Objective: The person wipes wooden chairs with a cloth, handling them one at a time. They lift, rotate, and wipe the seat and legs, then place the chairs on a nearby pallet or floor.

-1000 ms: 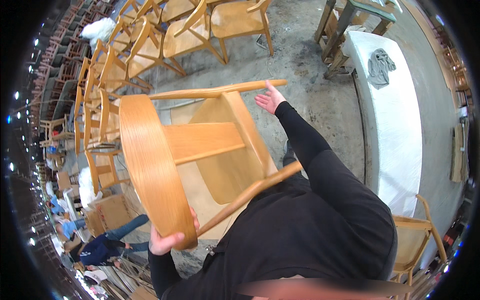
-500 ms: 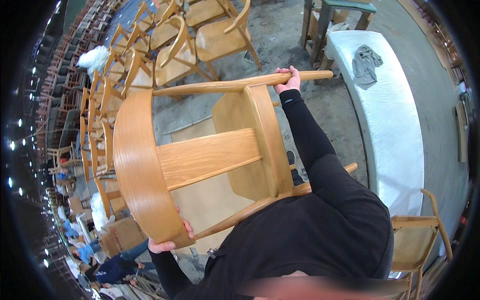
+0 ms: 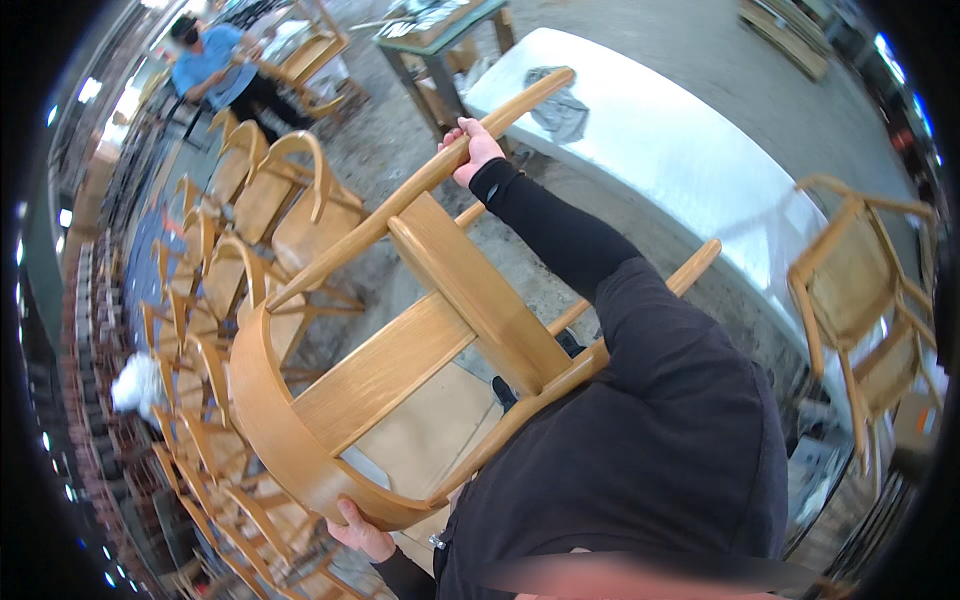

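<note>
A light wooden chair (image 3: 385,370) is held up tilted in front of my body, its curved backrest toward the lower left and its legs toward the upper right. My right hand (image 3: 475,152) is wrapped round one long leg near its upper end. Down at the bottom, my left hand (image 3: 362,530) grips the lower end of the curved backrest, thumb on the near face and other fingers partly hidden behind it. Part of the chair rests close against my dark top.
Rows of similar chairs (image 3: 240,260) stand at the left. A wrapped white bench-like slab (image 3: 640,120) with a grey cloth (image 3: 560,108) lies to the right. More chairs (image 3: 850,270) stand at far right. A work table (image 3: 440,40) and a person in blue (image 3: 215,65) are farther back.
My view and body have turned left. The chair has tilted, its leg end swinging up and left with my right hand. Both hands keep their hold. A person in blue has come into view.
</note>
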The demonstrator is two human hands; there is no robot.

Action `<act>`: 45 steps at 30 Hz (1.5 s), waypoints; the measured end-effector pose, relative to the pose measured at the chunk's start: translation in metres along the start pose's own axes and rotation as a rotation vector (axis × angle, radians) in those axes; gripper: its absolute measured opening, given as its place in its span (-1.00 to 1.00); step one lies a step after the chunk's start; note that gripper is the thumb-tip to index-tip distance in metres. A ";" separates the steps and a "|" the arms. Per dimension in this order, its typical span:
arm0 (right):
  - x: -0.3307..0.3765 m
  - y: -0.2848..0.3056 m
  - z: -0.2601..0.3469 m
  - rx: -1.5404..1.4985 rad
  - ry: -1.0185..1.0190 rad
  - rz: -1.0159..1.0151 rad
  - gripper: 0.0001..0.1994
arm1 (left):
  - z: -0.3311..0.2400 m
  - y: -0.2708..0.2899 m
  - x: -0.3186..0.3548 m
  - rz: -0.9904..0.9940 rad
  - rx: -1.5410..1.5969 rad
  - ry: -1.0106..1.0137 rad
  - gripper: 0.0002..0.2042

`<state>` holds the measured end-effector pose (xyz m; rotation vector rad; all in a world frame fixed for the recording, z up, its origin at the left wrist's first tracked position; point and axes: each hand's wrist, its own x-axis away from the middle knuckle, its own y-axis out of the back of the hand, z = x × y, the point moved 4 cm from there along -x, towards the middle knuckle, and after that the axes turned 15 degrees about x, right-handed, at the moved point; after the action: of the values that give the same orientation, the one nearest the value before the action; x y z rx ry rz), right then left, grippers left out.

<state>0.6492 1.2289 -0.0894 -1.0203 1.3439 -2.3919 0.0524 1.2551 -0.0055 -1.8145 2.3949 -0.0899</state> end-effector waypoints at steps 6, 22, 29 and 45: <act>0.066 -0.016 0.073 -0.026 0.154 -0.022 -0.88 | -0.008 0.006 -0.138 0.099 -0.173 -0.043 -0.44; 0.344 -0.045 0.241 0.497 0.782 0.172 -0.69 | -0.064 -0.227 -0.360 0.633 0.246 -0.148 -0.55; 0.414 0.022 0.301 0.605 1.008 -0.060 -0.49 | -0.018 -0.440 -0.332 0.936 0.270 -0.024 -0.53; 0.341 0.147 0.421 0.304 1.114 -0.480 -0.61 | 0.060 -0.858 -0.265 1.295 0.074 0.122 -0.45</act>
<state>0.6557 0.6982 0.0936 0.2149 0.9010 -3.6015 0.9498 1.2779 0.0654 0.0120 3.0435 -0.1353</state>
